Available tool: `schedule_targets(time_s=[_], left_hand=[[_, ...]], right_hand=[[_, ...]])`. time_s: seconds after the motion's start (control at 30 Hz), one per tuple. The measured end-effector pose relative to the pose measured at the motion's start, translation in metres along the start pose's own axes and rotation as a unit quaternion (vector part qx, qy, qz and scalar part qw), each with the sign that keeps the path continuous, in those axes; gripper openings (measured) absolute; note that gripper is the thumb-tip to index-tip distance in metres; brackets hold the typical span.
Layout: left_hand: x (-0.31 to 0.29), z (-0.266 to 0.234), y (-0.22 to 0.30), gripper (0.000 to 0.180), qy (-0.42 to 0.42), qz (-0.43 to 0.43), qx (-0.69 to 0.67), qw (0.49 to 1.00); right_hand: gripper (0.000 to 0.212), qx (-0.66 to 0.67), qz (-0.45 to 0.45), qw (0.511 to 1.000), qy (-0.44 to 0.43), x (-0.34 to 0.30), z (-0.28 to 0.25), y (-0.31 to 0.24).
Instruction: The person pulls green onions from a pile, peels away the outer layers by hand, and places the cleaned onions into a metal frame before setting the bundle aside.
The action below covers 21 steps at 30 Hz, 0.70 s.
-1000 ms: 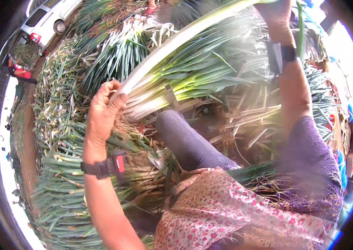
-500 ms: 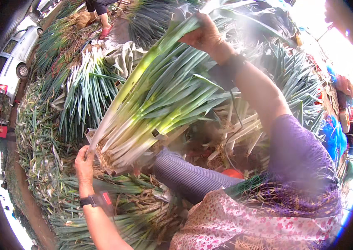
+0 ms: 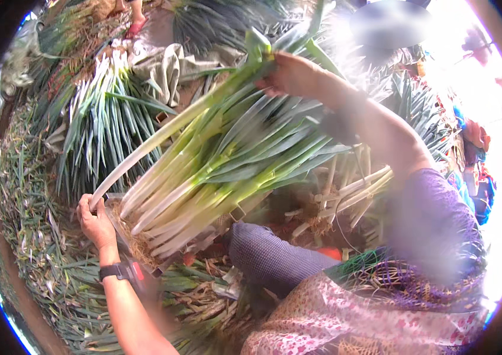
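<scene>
My left hand (image 3: 94, 223) pinches the white root end of a single leek (image 3: 165, 131), left of a bundle. My right hand (image 3: 291, 76) is closed round the same leek where its green leaves begin, so the stalk stretches slantwise between both hands. Under and beside it lies a thick bundle of leeks (image 3: 203, 168), roots toward me and leaves to the upper right. The bundle rests in a metal-edged frame (image 3: 122, 232). Glare and blur soften the right forearm and the leaf tips.
Another fan of leeks (image 3: 109, 112) lies beyond to the left, beside a crumpled grey cloth (image 3: 168, 68). Leaf trimmings (image 3: 38, 225) cover the ground at left. More leeks (image 3: 334, 198) lie to the right of my bent knee (image 3: 274, 254). Someone's foot (image 3: 136, 26) shows at the top.
The held leek has moved left, apart from the bundle at its root end, with my left hand on it. My right hand still grips the leafy end. The whole view has shifted.
</scene>
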<state>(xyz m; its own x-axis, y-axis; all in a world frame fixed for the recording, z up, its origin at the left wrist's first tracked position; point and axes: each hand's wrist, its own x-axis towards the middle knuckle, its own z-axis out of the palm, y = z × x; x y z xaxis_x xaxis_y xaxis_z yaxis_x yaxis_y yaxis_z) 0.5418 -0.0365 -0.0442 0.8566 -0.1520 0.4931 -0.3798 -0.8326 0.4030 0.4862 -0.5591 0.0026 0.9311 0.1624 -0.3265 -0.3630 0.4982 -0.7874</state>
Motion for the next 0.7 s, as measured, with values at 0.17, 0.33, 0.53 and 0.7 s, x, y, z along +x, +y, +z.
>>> schedule_targets(time_s=[0.17, 0.33, 0.53, 0.7], left_hand=[[-0.027, 0.01, -0.05, 0.021, -0.029, -0.051, 0.056, 0.997], [-0.024, 0.017, -0.055, 0.02, -0.068, -0.072, 0.073, 0.992], [-0.033, 0.027, -0.076, 0.024, -0.116, -0.099, 0.041, 0.987], [-0.016, 0.046, -0.058, 0.021, -0.121, -0.078, 0.092, 0.985]], right_hand=[[0.031, -0.385, 0.193, 0.893, 0.128, -0.014, 0.066, 0.015], [0.052, -0.722, -0.28, 0.608, -0.178, 0.018, 0.111, -0.002], [0.066, -0.937, 0.034, 0.318, -0.144, 0.082, 0.08, -0.001], [0.039, -0.945, -0.033, 0.293, -0.14, 0.087, 0.125, -0.074]])
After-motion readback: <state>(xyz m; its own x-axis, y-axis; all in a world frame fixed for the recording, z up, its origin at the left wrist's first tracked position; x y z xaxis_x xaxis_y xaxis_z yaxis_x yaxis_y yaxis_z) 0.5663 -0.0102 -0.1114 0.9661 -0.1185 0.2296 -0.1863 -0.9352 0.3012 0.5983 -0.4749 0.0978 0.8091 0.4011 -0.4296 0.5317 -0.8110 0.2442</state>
